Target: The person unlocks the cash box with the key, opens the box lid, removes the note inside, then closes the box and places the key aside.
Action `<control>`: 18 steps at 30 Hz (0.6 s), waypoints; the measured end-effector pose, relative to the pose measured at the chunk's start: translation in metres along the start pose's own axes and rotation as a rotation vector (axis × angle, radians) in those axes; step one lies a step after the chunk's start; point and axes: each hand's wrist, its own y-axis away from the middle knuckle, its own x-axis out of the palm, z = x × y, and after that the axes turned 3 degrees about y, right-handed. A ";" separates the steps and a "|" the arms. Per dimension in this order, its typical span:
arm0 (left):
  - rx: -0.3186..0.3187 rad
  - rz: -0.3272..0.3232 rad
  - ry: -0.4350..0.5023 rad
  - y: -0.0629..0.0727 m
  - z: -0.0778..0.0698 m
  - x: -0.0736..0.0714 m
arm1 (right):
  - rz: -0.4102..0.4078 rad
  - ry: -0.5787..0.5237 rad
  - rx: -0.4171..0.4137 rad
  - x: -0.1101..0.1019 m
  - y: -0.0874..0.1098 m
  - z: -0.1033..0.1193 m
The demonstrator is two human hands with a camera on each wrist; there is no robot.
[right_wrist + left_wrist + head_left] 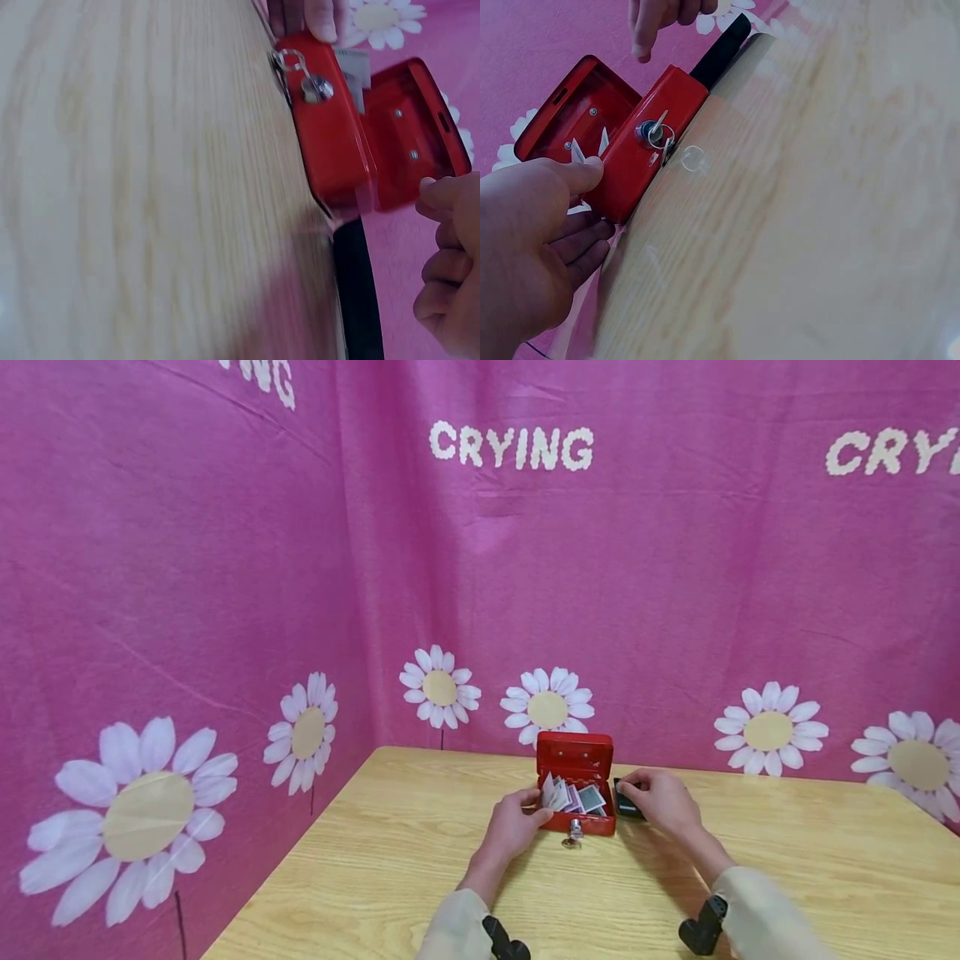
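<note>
- Pink cloth (637, 593) is hanging behind the table (375, 860).
- There, the left hand's (512, 827) fingers are gripping the open red box (592, 825), probably for steadying it.
- Right hand (663, 797) is reaching by the black object (628, 810) beside it; its grasp I cannot tell.

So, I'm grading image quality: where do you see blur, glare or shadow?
Head view: bright, largely crisp, a soft shadow on the table by the right forearm; left wrist view: dim and hazy, pale sheen on the table, bright spot at lower right; right wrist view: soft overall, box slightly blurred, a pinkish smear lower down.
</note>
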 end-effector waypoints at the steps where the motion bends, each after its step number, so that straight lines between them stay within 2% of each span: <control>1: 0.001 0.001 -0.002 0.000 0.000 0.000 | 0.003 -0.003 -0.001 0.002 0.000 0.003; 11: 0.010 0.006 0.006 0.000 -0.001 -0.001 | 0.062 -0.021 0.019 0.014 -0.002 0.025; 18: 0.002 0.001 0.010 0.000 0.000 0.000 | 0.067 -0.044 0.004 0.018 -0.001 0.038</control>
